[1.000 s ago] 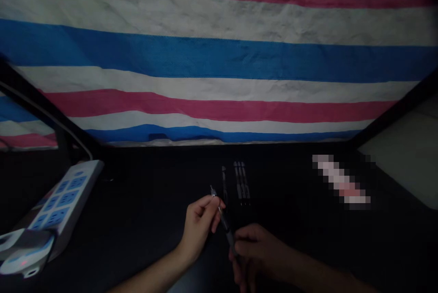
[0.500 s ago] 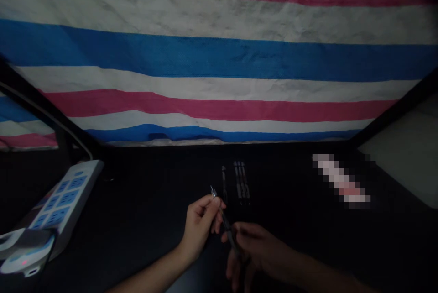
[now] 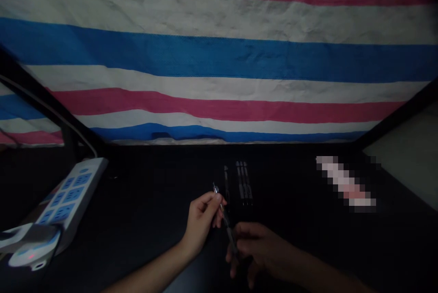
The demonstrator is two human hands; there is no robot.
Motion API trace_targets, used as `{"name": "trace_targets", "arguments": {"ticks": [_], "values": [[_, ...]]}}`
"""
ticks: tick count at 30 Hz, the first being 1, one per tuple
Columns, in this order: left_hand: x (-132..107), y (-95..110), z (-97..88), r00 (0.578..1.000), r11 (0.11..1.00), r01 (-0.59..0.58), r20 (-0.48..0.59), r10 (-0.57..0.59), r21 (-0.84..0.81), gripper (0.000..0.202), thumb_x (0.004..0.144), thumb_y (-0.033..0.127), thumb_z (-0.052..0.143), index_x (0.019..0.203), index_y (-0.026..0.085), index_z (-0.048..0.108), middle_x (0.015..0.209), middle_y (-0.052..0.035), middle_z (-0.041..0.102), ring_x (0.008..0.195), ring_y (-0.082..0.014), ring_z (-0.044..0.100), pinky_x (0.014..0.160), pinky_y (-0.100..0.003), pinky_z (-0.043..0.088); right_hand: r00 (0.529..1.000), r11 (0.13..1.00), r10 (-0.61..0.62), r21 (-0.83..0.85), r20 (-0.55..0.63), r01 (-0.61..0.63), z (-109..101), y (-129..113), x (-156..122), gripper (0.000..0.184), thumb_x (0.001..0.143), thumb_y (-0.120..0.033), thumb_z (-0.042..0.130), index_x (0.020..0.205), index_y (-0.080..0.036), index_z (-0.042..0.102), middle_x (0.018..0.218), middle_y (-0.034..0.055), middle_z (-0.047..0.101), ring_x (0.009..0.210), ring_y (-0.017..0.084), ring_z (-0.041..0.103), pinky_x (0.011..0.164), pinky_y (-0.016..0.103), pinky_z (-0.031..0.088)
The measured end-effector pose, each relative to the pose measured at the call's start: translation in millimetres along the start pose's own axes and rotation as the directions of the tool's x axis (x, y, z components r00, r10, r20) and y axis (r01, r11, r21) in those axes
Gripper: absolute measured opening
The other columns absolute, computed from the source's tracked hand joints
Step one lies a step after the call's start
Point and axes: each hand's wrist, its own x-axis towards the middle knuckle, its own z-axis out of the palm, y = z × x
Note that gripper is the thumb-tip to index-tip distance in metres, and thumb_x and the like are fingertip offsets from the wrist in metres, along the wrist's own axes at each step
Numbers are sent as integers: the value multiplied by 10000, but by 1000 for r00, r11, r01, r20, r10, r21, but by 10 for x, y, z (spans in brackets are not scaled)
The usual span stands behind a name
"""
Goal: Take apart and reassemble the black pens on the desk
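A slim pen (image 3: pixel 230 233) slants between my two hands above the dark table. Its shiny metal tip points away from me. My left hand (image 3: pixel 201 220) pinches the pen near that tip with thumb and fingers. Lower on the barrel, my right hand (image 3: pixel 263 247) has its fingers closed round the pen; part of that grip lies in shadow. Just beyond my left hand a single dark pen (image 3: pixel 226 181) lies on the table. To its right several more pens (image 3: pixel 244 183) rest side by side, lined up the same way.
A white power strip (image 3: pixel 92 179) with blue sockets stands at the left, a white plug (image 3: pixel 29 256) in its near end. A pixelated pinkish strip (image 3: pixel 345 181) lies on the right of the black table (image 3: pixel 153 183). Striped sheeting (image 3: pixel 219 55) hangs behind.
The view has shifted slightly, so table objects sit a little further right. Both hands stay on the pen, with the right hand's fingers shifted slightly on its lower part.
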Motion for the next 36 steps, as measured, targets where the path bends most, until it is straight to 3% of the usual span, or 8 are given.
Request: {"name": "trace_targets", "arguments": {"ticks": [3, 7, 10, 14, 18, 24, 29, 36], "values": [[10, 6, 8, 1000, 1000, 10, 3, -10, -13, 375, 828, 482, 605, 733, 121, 648, 452, 38, 497, 368, -59, 397, 388, -169, 271, 999, 1000, 31, -6, 14, -31, 7, -25, -14, 323, 843, -395, 593, 977, -102, 567, 931, 124, 648, 744, 201, 684, 480, 220, 512], [15, 2, 10, 1000, 1000, 7, 15, -7, -26, 369, 839, 473, 596, 740, 122, 651, 449, 39, 493, 372, -59, 398, 392, -170, 274, 1000, 1000, 16, 6, 9, -16, 7, -38, -16, 305, 770, -310, 688, 974, -152, 525, 915, 74, 641, 754, 200, 686, 485, 219, 524], [18, -5, 5, 1000, 1000, 7, 11, -7, -27, 364, 841, 469, 598, 748, 122, 653, 456, 38, 495, 378, -58, 402, 393, -168, 277, 999, 999, 41, 9, 25, -42, 13, -46, -15, 337, 835, -423, 605, 993, -132, 543, 932, 105, 641, 753, 200, 688, 481, 216, 525], [29, -18, -5, 1000, 1000, -5, 20, 5, -22, 363, 851, 465, 587, 749, 124, 652, 453, 40, 494, 380, -54, 400, 396, -165, 274, 999, 999, 45, 2, 13, -45, 23, -51, -16, 375, 782, -391, 677, 1020, -144, 527, 929, 90, 645, 742, 203, 690, 475, 213, 517], [31, -29, -11, 1000, 1000, -4, 16, 4, -15, 360, 858, 462, 581, 750, 125, 650, 465, 38, 504, 385, -57, 406, 398, -168, 277, 998, 998, 60, 22, 22, -61, 1, -22, -11, 379, 853, -477, 556, 981, -120, 528, 912, 125, 650, 730, 214, 693, 489, 233, 507], [19, -19, -11, 1000, 1000, 2, 6, -2, -9, 361, 849, 469, 587, 746, 128, 646, 452, 43, 491, 383, -63, 397, 408, -176, 279, 996, 998, 69, -3, 62, -69, 1, -40, -24, 316, 813, -366, 618, 1013, -149, 503, 953, 122, 670, 711, 203, 704, 457, 184, 473], [16, -12, -10, 1000, 1000, 11, 15, -11, -7, 371, 838, 480, 598, 722, 130, 641, 466, 36, 502, 397, -64, 412, 410, -174, 277, 993, 988, 117, -105, 18, -115, 15, -53, -33, 202, 783, -286, 602, 902, -141, 528, 746, 57, 684, 543, 130, 659, 405, 130, 378], [98, 20, -70, 990, 993, -26, -138, 10, -117, 359, 818, 477, 624, 698, 138, 623, 438, 50, 470, 400, -59, 396, 428, -170, 297, 985, 966, 160, -194, -69, -170, 70, -100, -73, 205, 672, -164, 641, 810, -167, 489, 620, 4, 678, 472, 106, 617, 410, 141, 404]]}}
